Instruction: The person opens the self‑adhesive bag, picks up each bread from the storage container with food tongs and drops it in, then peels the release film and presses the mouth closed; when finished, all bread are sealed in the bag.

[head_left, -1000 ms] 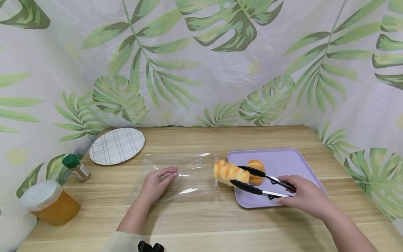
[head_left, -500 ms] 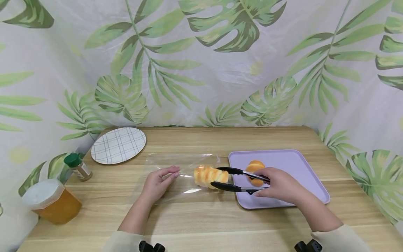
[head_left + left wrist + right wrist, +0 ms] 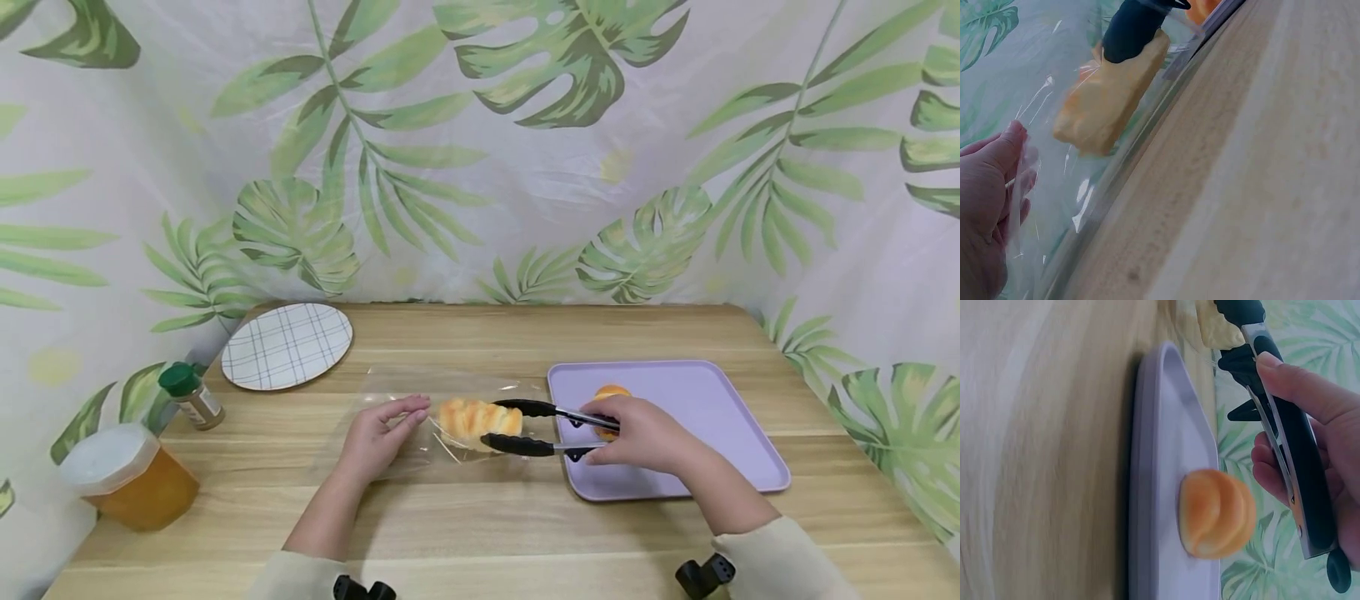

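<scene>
My left hand [image 3: 382, 437] pinches a clear plastic bag [image 3: 1094, 209] between thumb and fingers, the bag's upper film raised. Inside the bag lies a golden ridged bread loaf [image 3: 471, 419], gripped by the black tips of a pair of tongs [image 3: 525, 446]. The handles of those tongs are in my right hand [image 3: 645, 433], thumb on one side and fingers on the other in the right wrist view. Below that hand, a round orange-brown bun [image 3: 1217, 514] sits on a lilac tray [image 3: 705, 392]; the hand partly hides it in the head view.
A checked oval plate [image 3: 287, 346] is at the back left of the wooden table [image 3: 480, 529]. Along the left side stand a green-capped spice jar [image 3: 192, 396] and a white-lidded container of amber contents [image 3: 135, 479]. A leaf-patterned cloth [image 3: 420, 167] hangs behind.
My right hand has moved left with the tongs, carrying the loaf from over the tray's left edge into the bag. The left hand has stayed in place on the bag.
</scene>
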`<act>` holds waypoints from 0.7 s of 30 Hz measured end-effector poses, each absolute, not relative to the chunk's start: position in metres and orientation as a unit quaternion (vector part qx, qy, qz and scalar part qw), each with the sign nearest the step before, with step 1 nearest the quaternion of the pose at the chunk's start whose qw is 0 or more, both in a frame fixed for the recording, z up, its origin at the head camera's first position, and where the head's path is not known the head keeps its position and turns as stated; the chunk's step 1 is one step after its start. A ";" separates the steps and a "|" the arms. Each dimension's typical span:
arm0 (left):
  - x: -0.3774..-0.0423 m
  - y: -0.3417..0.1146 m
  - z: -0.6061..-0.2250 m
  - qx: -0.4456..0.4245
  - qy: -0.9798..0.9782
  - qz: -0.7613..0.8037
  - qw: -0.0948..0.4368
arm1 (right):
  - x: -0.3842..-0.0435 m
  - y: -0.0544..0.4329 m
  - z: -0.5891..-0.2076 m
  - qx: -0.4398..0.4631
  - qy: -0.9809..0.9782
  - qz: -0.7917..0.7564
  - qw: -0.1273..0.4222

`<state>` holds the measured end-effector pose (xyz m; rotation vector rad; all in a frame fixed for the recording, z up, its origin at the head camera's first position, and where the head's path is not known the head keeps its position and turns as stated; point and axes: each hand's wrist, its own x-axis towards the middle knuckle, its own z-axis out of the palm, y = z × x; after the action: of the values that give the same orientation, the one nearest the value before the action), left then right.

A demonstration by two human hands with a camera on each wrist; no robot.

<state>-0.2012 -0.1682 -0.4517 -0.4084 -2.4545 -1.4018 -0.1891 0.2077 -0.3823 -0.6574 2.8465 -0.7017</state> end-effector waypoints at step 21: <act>-0.198 -0.162 -0.448 -0.130 -0.838 -0.510 0.144 | -0.189 0.191 -0.393 -0.259 0.934 -0.241 0.053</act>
<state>-0.1980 -0.1625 -0.4476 -0.3749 -2.4160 -1.4704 -0.1890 0.1905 -0.3933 -0.7859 2.8390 -0.7314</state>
